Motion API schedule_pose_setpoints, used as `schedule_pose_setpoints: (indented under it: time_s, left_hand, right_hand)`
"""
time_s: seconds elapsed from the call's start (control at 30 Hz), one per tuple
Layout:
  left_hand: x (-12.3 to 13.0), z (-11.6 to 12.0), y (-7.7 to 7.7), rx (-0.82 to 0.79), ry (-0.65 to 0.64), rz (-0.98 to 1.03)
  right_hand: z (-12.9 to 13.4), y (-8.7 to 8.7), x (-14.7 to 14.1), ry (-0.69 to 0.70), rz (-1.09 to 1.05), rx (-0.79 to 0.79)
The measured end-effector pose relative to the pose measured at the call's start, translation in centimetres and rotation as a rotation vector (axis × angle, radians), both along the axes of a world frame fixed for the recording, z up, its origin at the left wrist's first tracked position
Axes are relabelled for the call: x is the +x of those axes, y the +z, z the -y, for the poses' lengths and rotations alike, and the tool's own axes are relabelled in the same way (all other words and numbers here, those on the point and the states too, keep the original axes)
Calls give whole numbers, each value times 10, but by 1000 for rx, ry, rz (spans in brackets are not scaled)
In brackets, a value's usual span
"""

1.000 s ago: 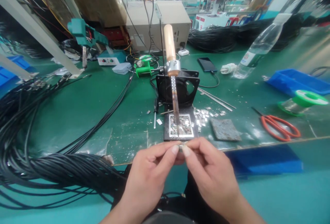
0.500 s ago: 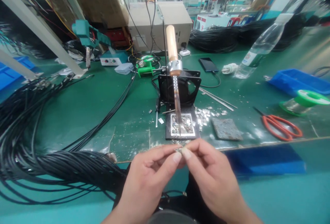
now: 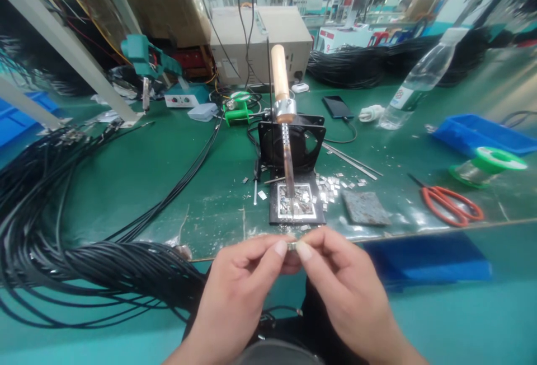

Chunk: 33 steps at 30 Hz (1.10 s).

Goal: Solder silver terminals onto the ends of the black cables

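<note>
Between my fingertips, just in front of the table's edge, is a small metallic piece. My left hand pinches its left side with thumb and forefinger. From the right, my right hand pinches it the same way. Beyond the hands a soldering iron with a wooden handle points down over a white-framed tray of small metal parts. A black fan stands behind that tray. Small silvery pieces lie scattered at its right.
Black cables are bundled at the left. Toward the right lie a grey block, red-handled scissors, a solder spool, a blue bin and a tilted plastic bottle. A screwdriver lies left of the fan.
The small piece shows more clearly between my fingertips, and my left thumb has shifted slightly left and up. The objects at the right appear slightly further left in the view.
</note>
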<state>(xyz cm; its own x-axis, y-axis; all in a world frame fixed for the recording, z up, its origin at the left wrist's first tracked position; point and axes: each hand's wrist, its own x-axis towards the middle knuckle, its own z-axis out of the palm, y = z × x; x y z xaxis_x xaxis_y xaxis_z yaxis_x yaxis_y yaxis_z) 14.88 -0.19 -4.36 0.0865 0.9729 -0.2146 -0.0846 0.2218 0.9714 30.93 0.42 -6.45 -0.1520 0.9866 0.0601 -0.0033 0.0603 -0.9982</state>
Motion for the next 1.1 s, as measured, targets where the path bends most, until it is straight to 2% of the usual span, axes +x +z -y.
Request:
schedule_pose_setpoints:
  time_s: [0.27,0.37,0.5,0.7,0.87,1.1]
  left_hand:
    - [-2,1,1,31,-29,-104]
    - [-1,0,2,22,-30,-85]
    - [-1,-2,5,23,-46,-90]
    - [-2,-2,8,45,-90,-150]
    - [-1,-1,6,69,-84,-174]
    - [1,0,6,64,-37,-209]
  right_hand:
    - [-3,-4,4,90,-246,-219]
    - [-3,-3,6,104,-295,-249]
    - [-2,0,8,105,-280,-201]
    - [-1,3,15,55,-45,-65]
    - [1,5,16,40,56,36]
    - [2,0,12,-28,105,74]
